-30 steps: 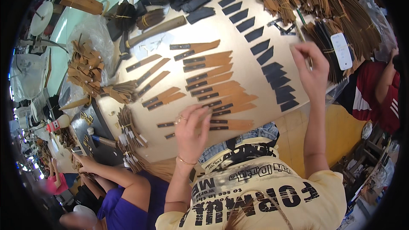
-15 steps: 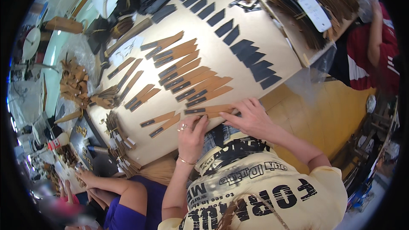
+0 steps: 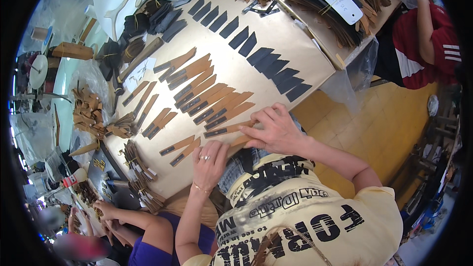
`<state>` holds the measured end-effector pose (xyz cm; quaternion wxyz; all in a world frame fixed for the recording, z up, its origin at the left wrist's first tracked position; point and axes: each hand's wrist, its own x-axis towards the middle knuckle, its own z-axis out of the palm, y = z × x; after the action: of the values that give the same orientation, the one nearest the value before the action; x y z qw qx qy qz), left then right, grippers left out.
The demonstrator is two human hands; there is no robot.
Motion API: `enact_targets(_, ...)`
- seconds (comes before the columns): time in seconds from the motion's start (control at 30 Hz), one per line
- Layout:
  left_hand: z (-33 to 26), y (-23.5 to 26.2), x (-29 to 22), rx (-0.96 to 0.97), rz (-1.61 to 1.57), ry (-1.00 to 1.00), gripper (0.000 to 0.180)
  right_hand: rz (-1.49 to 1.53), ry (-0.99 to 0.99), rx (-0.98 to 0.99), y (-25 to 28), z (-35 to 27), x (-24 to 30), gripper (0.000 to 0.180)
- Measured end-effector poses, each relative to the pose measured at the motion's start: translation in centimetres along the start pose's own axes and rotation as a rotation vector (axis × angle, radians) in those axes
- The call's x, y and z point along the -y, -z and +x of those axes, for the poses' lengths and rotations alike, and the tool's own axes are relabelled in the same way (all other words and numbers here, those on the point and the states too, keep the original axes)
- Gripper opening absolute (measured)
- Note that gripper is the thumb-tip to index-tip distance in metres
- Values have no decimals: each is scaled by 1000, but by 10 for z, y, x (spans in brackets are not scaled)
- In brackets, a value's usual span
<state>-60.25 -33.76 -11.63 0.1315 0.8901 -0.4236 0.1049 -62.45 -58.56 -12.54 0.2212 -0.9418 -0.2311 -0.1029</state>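
OK so here's what I've got on my feed. My right hand (image 3: 278, 130) is at the near edge of the pale table (image 3: 290, 44), fingers bent and partly spread, tips down around a plain-looking brown strip (image 3: 240, 141). I honestly can't tell if it's pinching that strip or just pressing on it. My left hand (image 3: 209, 160) is just left of it, fingers curled, pretty narrow, fingertips right by the strip's left end. Its grip is hidden from this angle too, so no call there. The brown strip lies slanted between the two hands, right at the near edge.

Just beyond it there's a patched strip (image 3: 234, 127) with a dark piece on its left end, and my right hand overlaps its right end. Farther off, a slanting row of similar tan strips (image 3: 226, 101) runs away toward the far left, many overlapping. Two more strips (image 3: 188, 141) sit side by side, left of my hands.

Black pieces (image 3: 239, 38) make a diagonal line on the right half, spaced out at the far end and bunched up nearer. Far right there's a dark bundle (image 3: 327, 15) with a white tag (image 3: 340, 3) on it. Far left, a wooden handle (image 3: 141, 59); near left, banded bundles (image 3: 140, 172).
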Motion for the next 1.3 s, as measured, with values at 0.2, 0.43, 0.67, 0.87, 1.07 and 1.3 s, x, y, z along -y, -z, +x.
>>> enact_targets(0.2,-6,23,-14,-93,-309,198,24,-113,-224,-256,31,-35,-37,43)
enact_targets(0.43,31,8,-35,-166,-479,142,18,-299,-260,-234,23,-68,-67,39)
enact_targets(0.67,50,7,-41,-174,-531,132,16,-296,-292,-261,20,-72,-60,41)
enact_targets(0.87,49,4,-43,-183,-558,165,16,-266,-360,-250,30,-52,-60,48)
enact_targets(1.07,48,4,-45,-203,-572,220,16,-308,-385,-193,31,-19,-77,45)
enact_targets(1.3,47,4,-47,-231,-601,300,15,-300,-338,-146,26,-4,-75,45)
